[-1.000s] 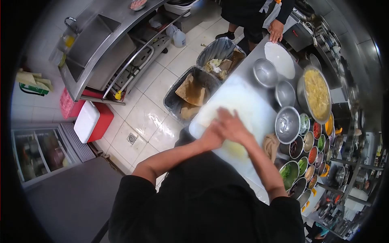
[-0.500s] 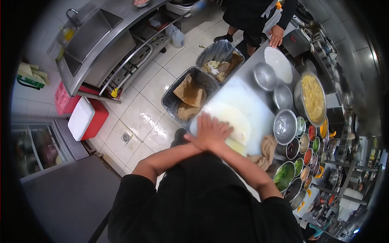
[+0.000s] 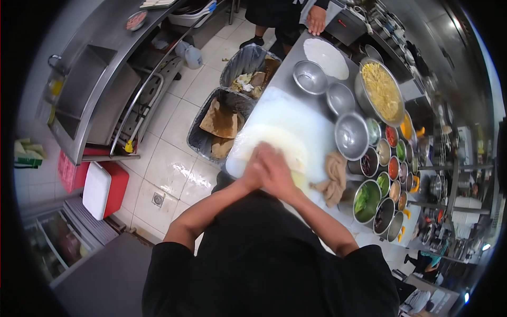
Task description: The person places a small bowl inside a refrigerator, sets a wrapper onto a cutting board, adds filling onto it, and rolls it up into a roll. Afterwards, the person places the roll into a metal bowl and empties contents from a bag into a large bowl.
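A pale, round, flat sheet that looks like dough (image 3: 290, 141) lies on the white cutting board (image 3: 312, 126) in front of me. Over its near part, my left hand (image 3: 253, 173) and my right hand (image 3: 275, 168) overlap, the right crossing the left. Motion smears the fingers of both, and part of the left hand is hidden beneath the right. Right of the sheet, a crumpled brown cloth (image 3: 334, 177) rests at the board's edge.
Metal bowls (image 3: 352, 136) and a large bowl of yellow shreds (image 3: 381, 92) stand right of the board. Several ingredient containers (image 3: 393, 168) sit nearer. Two lined bins (image 3: 198, 129) adjoin the left edge. A person's hand (image 3: 316, 20) rests at the counter's far end.
My hands have drawn closer together over the sheet; the upper hand's fingers were spread flat before and are now blurred. The head view has shifted, moving the counter up and left in it.
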The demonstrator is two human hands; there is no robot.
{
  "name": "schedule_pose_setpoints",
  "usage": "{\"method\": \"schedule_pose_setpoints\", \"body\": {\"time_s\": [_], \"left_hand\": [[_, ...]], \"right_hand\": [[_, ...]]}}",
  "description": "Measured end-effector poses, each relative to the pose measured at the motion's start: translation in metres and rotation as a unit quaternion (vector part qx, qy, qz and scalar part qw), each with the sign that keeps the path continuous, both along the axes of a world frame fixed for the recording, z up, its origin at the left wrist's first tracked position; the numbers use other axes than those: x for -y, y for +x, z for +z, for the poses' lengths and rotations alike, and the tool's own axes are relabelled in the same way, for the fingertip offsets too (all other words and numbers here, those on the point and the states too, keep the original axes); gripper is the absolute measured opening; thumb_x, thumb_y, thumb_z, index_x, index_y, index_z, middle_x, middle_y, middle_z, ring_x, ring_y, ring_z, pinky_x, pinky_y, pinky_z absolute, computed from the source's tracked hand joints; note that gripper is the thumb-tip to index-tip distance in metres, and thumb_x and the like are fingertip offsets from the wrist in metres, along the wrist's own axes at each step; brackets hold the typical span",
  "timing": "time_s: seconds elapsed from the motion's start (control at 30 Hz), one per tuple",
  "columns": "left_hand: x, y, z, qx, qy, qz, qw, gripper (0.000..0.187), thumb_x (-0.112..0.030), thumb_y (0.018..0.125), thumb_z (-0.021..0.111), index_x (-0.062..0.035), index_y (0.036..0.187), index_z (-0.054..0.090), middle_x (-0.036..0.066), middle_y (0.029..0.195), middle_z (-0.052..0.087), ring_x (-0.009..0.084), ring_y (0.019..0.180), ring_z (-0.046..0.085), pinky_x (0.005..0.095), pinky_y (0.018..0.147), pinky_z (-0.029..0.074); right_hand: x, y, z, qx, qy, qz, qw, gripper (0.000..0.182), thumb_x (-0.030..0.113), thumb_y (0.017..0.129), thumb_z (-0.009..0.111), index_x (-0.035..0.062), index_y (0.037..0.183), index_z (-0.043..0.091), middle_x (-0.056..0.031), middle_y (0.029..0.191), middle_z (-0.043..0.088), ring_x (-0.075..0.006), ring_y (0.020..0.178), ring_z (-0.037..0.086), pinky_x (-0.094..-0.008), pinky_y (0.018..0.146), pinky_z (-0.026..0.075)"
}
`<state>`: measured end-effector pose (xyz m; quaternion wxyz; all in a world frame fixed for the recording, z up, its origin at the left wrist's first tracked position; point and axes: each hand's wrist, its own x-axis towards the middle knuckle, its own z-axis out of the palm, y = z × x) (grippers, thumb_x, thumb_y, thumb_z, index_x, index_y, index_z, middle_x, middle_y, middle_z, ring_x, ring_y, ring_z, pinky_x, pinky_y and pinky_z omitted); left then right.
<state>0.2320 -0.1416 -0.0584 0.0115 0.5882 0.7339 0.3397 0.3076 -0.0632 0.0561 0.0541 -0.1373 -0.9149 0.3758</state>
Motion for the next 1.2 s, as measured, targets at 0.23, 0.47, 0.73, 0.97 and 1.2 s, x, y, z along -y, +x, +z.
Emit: {"method": "schedule_pose_setpoints", "body": {"time_s": [0.23,0.47,0.73,0.97,1.2], "left_hand": [[-0.003,-0.001,0.030,-0.082,-0.084,0.005,0.993,0.044,-0.019,0.091,0.057,-0.0059,0.132,0.055,0.018,0.122,0.054,0.0316,0.110,0.051,0.0485,0.098,0.034],[-0.003,-0.001,0.042,-0.050,-0.074,-0.015,0.996,0.042,-0.015,0.089,0.057,-0.0048,0.129,0.057,0.019,0.122,0.054,0.0335,0.110,0.051,0.0515,0.099,0.034],[-0.004,-0.003,0.049,-0.055,-0.086,-0.028,0.994,0.044,-0.013,0.088,0.060,-0.0031,0.130,0.056,0.019,0.126,0.052,0.0327,0.110,0.050,0.0467,0.095,0.035],[-0.006,-0.004,0.045,-0.071,-0.100,-0.040,0.992,0.042,-0.015,0.093,0.055,-0.0031,0.133,0.053,0.016,0.141,0.048,0.0329,0.128,0.045,0.0534,0.105,0.030],[-0.006,-0.007,0.049,-0.052,-0.107,-0.055,0.991,0.047,-0.015,0.093,0.054,-0.0067,0.139,0.050,0.015,0.140,0.050,0.0326,0.129,0.045,0.0551,0.105,0.030]], "right_hand": [[-0.038,0.086,-0.054,0.201,0.193,-0.038,0.960,0.078,0.042,0.099,0.047,-0.0040,0.154,0.016,-0.0219,0.162,0.014,-0.0382,0.151,0.007,-0.0621,0.116,0.008],[-0.034,0.102,-0.062,-0.006,0.161,-0.346,0.924,0.061,0.033,0.088,0.066,-0.0050,0.132,0.048,-0.0244,0.127,0.053,-0.0406,0.118,0.048,-0.0514,0.101,0.036],[-0.028,0.086,-0.060,0.067,0.122,-0.431,0.892,0.037,0.030,0.079,0.075,0.0005,0.098,0.062,-0.0178,0.096,0.062,-0.0367,0.093,0.057,-0.0467,0.082,0.045],[-0.033,0.071,-0.053,0.065,-0.073,-0.511,0.854,0.032,0.020,0.077,0.078,-0.0001,0.095,0.060,-0.0165,0.093,0.066,-0.0342,0.082,0.064,-0.0423,0.075,0.051],[-0.025,0.060,-0.065,-0.102,-0.377,-0.632,0.670,0.046,0.002,0.072,0.081,-0.0024,0.109,0.054,-0.0095,0.092,0.065,-0.0165,0.082,0.063,-0.0277,0.074,0.053]]}}
